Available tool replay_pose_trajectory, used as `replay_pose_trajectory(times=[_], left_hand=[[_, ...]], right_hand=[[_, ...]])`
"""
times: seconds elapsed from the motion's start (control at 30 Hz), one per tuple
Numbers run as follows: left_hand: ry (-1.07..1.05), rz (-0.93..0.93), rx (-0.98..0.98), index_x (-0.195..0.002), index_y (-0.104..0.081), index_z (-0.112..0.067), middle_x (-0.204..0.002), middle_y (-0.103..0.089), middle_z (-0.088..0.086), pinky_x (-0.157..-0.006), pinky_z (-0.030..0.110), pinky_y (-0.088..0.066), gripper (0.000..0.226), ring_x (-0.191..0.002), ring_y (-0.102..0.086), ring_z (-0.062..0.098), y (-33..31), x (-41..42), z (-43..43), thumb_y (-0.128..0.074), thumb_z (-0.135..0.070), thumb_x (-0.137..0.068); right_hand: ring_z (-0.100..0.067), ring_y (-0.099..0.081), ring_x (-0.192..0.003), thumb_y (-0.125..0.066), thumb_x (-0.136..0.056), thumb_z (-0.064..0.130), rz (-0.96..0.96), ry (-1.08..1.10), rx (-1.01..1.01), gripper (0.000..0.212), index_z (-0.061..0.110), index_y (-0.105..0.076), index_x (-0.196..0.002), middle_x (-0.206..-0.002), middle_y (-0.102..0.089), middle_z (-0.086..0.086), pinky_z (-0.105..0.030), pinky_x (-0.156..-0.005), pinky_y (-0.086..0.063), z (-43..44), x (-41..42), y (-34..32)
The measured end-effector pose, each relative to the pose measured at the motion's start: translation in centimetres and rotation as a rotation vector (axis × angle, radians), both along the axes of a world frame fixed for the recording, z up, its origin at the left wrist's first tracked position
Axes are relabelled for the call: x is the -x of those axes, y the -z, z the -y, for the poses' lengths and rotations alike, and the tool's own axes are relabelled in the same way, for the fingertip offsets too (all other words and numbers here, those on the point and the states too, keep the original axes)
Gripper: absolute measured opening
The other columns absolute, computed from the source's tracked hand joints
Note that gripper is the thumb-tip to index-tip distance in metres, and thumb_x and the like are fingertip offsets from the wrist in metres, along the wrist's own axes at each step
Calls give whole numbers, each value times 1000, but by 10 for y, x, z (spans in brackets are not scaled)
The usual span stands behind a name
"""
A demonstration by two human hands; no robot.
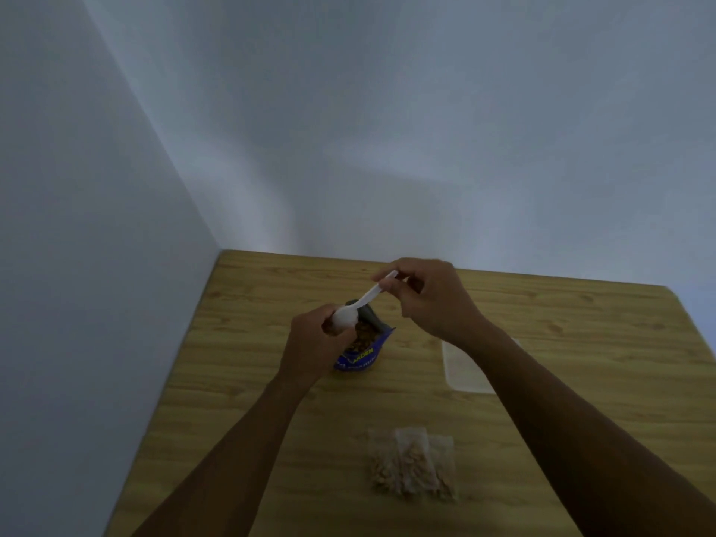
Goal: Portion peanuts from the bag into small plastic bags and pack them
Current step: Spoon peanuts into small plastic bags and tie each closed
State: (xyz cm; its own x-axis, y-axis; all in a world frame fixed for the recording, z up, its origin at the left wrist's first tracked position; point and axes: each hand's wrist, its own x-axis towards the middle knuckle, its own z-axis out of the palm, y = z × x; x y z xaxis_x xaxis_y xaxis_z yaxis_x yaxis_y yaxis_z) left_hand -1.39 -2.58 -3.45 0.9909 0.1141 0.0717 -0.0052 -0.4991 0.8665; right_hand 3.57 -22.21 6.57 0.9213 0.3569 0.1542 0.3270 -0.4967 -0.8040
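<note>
A blue peanut bag [364, 352] stands open on the wooden table [240, 381], with brown peanuts showing in its mouth. My right hand [430, 300] pinches the handle of a white plastic spoon [358, 308]. The spoon's bowl is tipped over my left hand [314, 346], which is curled around something small holding peanuts, mostly hidden by the fingers. That hand sits just left of the peanut bag's opening. Near the table's front lie three small clear bags filled with peanuts [412, 463], overlapping each other.
A flat stack of empty clear plastic bags [463, 368] lies on the table right of the peanut bag, partly under my right forearm. The table stands in a corner, with white walls at its left and far edges.
</note>
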Motion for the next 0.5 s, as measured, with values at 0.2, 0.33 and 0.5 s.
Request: replay_pose_trajectory(times=[0.2, 0.33, 0.5], left_hand=[[-54, -9, -34, -99, -74, -18, -75, -66, -12, -56, 9, -44, 20, -70, -61, -2, 6, 11, -18, -76, -12, -80], [-43, -16, -65, -102, -74, -19, -80, -70, -7, -61, 22, -54, 23, -75, -66, 4, 14, 18, -29, -77, -14, -80], [-19, -27, -89, -114, -73, -14, -88, -75, -2, -67, 30, -59, 37, -78, -70, 7, 23, 22, -37, -79, -15, -78]], right_hand=[[-5, -58, -57, -65, -96, 21, 22, 300, -105, 13, 20, -77, -101, -77, -72, 8, -24, -51, -49, 11, -5, 28], [9, -58, -65, -66, -95, 20, 1, 295, 81, 13, 17, -78, -99, -80, -70, 12, -5, -59, -40, 4, 9, 63], [5, -58, -64, -65, -95, 19, -27, 235, 172, 15, 17, -79, -99, -87, -77, 4, -12, -66, -48, -14, 28, 100]])
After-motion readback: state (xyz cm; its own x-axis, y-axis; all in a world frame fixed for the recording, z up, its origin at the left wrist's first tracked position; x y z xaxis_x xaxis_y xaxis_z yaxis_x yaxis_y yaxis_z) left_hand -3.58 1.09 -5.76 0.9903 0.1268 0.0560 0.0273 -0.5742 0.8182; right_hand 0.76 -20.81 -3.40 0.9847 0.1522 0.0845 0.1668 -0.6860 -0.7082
